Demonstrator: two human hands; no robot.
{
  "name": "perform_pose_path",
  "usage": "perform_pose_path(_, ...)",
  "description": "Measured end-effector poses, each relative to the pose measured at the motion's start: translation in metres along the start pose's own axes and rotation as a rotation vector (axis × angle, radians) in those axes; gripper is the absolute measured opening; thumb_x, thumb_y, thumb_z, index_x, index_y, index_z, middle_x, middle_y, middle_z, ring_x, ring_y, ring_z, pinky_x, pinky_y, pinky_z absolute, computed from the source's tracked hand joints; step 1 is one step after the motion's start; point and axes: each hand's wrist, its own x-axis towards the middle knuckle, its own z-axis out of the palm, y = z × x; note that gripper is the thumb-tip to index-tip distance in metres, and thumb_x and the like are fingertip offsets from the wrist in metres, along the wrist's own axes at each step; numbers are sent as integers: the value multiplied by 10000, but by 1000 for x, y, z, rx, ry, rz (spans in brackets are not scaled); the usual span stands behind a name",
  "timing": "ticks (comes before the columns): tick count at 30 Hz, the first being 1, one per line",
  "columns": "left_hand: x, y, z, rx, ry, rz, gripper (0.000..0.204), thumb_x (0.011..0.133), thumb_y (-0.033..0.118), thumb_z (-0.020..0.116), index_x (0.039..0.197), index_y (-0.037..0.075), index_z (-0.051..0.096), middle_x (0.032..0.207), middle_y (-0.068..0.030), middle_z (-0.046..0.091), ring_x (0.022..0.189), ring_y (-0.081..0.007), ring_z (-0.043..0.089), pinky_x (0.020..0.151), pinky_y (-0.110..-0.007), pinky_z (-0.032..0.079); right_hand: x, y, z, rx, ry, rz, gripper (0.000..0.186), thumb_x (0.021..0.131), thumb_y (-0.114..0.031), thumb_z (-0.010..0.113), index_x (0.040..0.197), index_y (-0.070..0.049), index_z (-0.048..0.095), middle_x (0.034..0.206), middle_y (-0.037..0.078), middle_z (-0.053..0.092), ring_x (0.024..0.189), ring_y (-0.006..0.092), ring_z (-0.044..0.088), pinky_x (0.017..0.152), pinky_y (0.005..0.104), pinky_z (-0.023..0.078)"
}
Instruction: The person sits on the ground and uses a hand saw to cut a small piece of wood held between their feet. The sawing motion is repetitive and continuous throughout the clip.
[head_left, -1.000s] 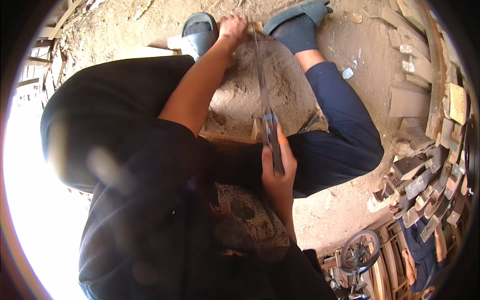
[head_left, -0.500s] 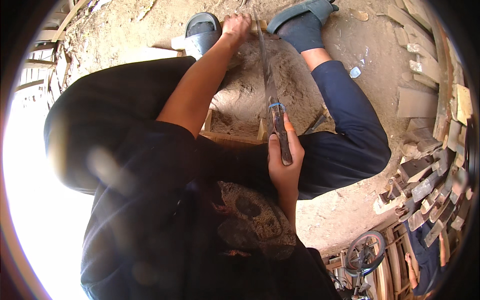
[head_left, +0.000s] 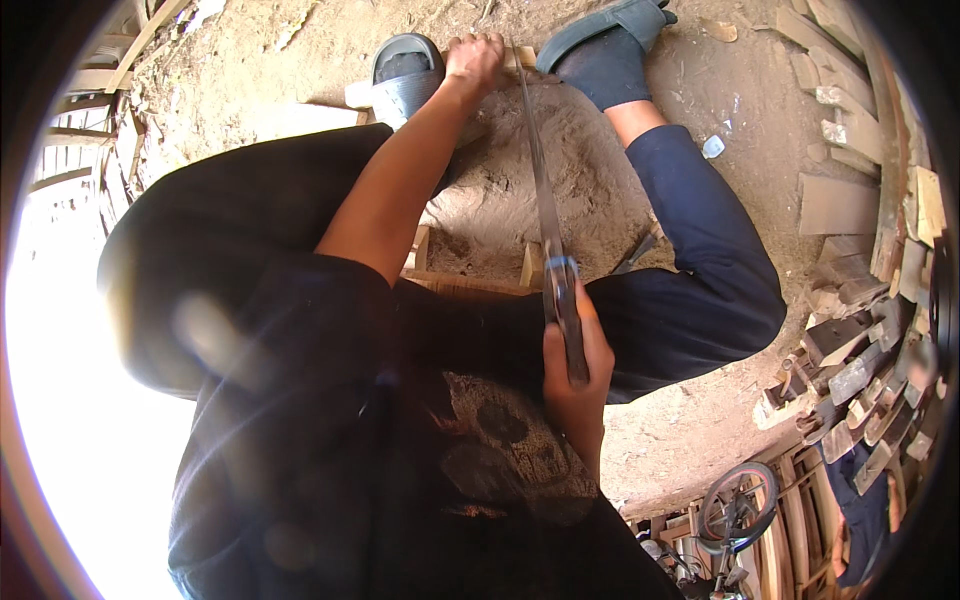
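My right hand (head_left: 580,372) is wrapped round the dark handle of a handsaw (head_left: 541,180), whose long narrow blade points away from me. A blue band circles the handle where it meets the blade. At the blade's far end lies a pale wood strip (head_left: 522,57) between my two sandalled feet. My left hand (head_left: 475,62) closes over the strip just left of the blade, beside the left sandal (head_left: 408,75). The blade's tip reaches the strip; whether it is in a cut is too small to tell. My right sandal (head_left: 610,35) is to the right of the strip.
A wooden frame (head_left: 470,283) sits on the dirt floor before my lap, with a dark-bladed tool (head_left: 637,248) to its right. Wood offcuts (head_left: 850,375) pile up at the right. A bicycle wheel (head_left: 737,506) and another person (head_left: 855,510) are at lower right.
My right hand has drawn the saw back toward my body, its handle now lower in view. My left hand stays on the wood strip.
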Motion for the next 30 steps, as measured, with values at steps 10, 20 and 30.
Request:
perform_pose_path(10,13,-6,22,57,60,20,705,775,442,704,1305,51,450,1181,-133,607,1136,-293,552,919,-453,438,6,2,-1,1,-15,12,457,890,-66,535,1322,50,444,810,140,622,679,139,580,633,272,464)
perform_pose_path(20,0,-5,-13,-26,6,-5,811,707,563,724,1267,40,455,1201,-154,593,1152,-301,544,957,-468,417,17,10,5,-45,-41,-48,522,860,-44,552,1352,42,399,828,234,630,672,310,660,618,332,502)
perform_pose_path(30,2,-5,-8,-47,-16,21,728,730,559,702,1187,33,489,1167,-168,592,1130,-298,547,949,-438,422,39,9,6,22,-32,-23,538,860,-73,560,1347,67,380,752,255,610,694,364,662,601,340,504)
